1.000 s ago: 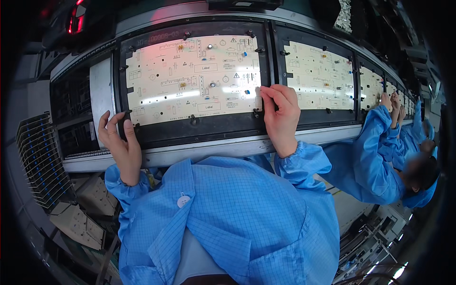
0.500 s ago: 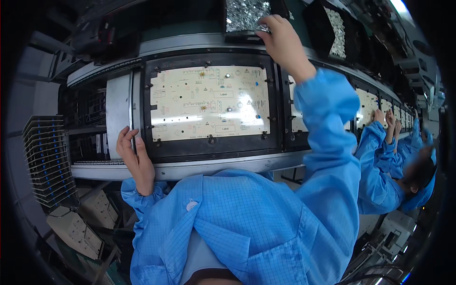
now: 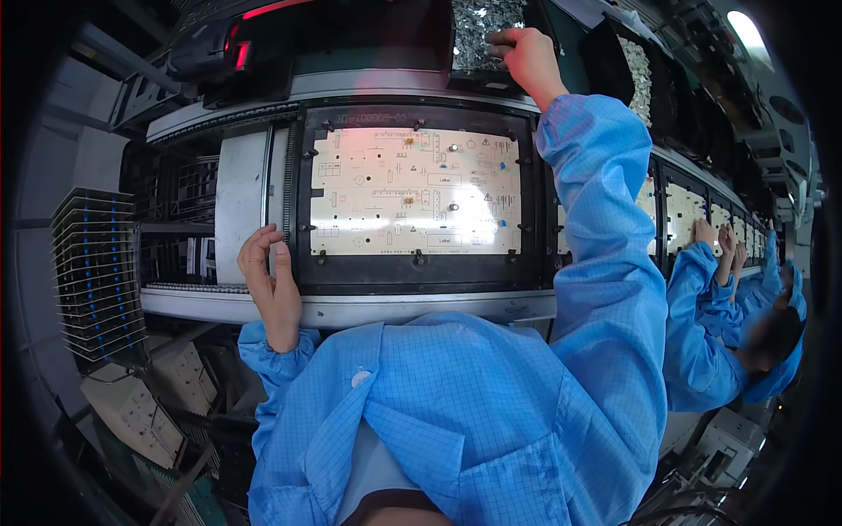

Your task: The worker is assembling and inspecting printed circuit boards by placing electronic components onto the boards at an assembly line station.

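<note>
A pale circuit board (image 3: 351, 210) with a few small parts on it lies in a black frame (image 3: 368, 273) on the conveyor in front of me. My left hand (image 3: 274, 289) is at the frame's lower left corner, by the near rail; its thumb stands apart from loosely bent fingers, and it holds nothing. Beyond the frame, my right hand (image 3: 533, 66) reaches into a black bin of small shiny metal pieces (image 3: 478, 39). Its fingers are drawn together at the pieces. The fingertips are partly hidden, and I cannot make out what lies between them.
More framed boards (image 3: 684, 215) run along the line to the right, where co-workers in blue (image 3: 715, 342) work. Another bin holds pale parts (image 3: 636, 79). A stack of boards (image 3: 96, 272) stands at left. A metal plate (image 3: 241, 193) lies beside the frame.
The whole view has shifted, so the board and left hand appear farther right. My right hand remains at the metal pieces, its fingers now closer together. A red glow shows at the back.
</note>
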Tool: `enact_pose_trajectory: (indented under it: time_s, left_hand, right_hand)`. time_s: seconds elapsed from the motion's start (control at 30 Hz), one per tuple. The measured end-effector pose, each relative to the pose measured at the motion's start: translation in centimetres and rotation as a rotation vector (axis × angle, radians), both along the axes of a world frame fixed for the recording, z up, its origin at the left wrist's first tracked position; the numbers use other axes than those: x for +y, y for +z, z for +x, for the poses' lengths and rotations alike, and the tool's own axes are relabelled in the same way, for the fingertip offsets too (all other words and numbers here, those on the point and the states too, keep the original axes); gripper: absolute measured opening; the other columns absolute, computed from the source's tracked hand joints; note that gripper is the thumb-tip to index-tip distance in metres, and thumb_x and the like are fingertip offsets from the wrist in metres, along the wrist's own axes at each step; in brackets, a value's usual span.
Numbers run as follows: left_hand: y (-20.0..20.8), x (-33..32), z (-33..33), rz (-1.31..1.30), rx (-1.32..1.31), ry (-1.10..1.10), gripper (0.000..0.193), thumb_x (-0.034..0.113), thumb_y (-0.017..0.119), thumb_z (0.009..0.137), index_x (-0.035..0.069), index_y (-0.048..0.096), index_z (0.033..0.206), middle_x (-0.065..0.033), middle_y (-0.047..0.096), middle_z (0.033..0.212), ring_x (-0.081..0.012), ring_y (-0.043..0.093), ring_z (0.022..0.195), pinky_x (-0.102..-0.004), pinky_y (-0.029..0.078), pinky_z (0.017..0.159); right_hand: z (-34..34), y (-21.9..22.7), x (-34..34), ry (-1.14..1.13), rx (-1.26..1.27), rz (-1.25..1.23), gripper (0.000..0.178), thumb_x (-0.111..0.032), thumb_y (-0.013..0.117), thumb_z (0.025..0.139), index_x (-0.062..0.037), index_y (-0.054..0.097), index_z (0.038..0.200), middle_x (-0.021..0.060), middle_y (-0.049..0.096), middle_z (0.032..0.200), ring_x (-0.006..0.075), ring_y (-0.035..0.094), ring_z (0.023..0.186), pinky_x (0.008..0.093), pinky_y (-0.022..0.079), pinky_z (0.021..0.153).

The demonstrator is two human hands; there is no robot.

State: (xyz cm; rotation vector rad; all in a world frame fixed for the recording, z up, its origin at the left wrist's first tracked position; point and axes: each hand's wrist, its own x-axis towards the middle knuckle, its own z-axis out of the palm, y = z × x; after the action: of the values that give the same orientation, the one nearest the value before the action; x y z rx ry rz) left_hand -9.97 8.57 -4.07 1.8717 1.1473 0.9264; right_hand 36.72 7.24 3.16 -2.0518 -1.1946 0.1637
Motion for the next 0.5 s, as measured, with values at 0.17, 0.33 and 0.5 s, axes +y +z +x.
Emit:
enact_pose_trajectory:
  time_s: [0.17, 0.33, 0.5]
  left_hand:
    - [-0.5, 0.1, -0.4, -0.027, -0.009, 0.000, 0.023, 0.018, 0.055, 0.101, 0.004, 0.062, 0.118, -0.0111, 0.058, 0.127, -0.0202, 0.049, 0.117, -0.0310, 0.039, 0.100]
    - [0.1, -0.9, -0.4, -0.165, 0.076, 0.019, 0.034, 0.017, 0.057, 0.101, -0.001, 0.056, 0.129, -0.0155, 0.060, 0.119, -0.0212, 0.054, 0.110, -0.0324, 0.043, 0.096]
    - [0.2, 0.5, 0.3, -0.378, 0.151, -0.128, 0.044, 0.011, 0.054, 0.102, -0.009, 0.046, 0.140, -0.0221, 0.060, 0.127, -0.0231, 0.059, 0.117, -0.0311, 0.047, 0.098]
  right_hand:
    - [-0.5, -0.1, -1.5, -0.062, -0.130, 0.057, 0.020, -0.008, 0.071, 0.087, -0.0041, 0.076, 0.106, 0.0095, 0.075, 0.087, 0.0116, 0.067, 0.070, 0.0263, 0.053, 0.065]
    - [-8.8, 2.2, -5.7, 0.099, 0.366, -0.199, 0.016, -0.004, 0.070, 0.088, 0.0005, 0.075, 0.102, 0.0043, 0.071, 0.082, 0.0083, 0.061, 0.065, 0.0241, 0.050, 0.059]
    - [-12.3, -2.2, -9.1, 0.130, 0.544, -0.250, 0.015, 0.000, 0.067, 0.090, 0.0021, 0.074, 0.103, 0.0070, 0.072, 0.084, 0.0092, 0.063, 0.066, 0.0231, 0.052, 0.061]
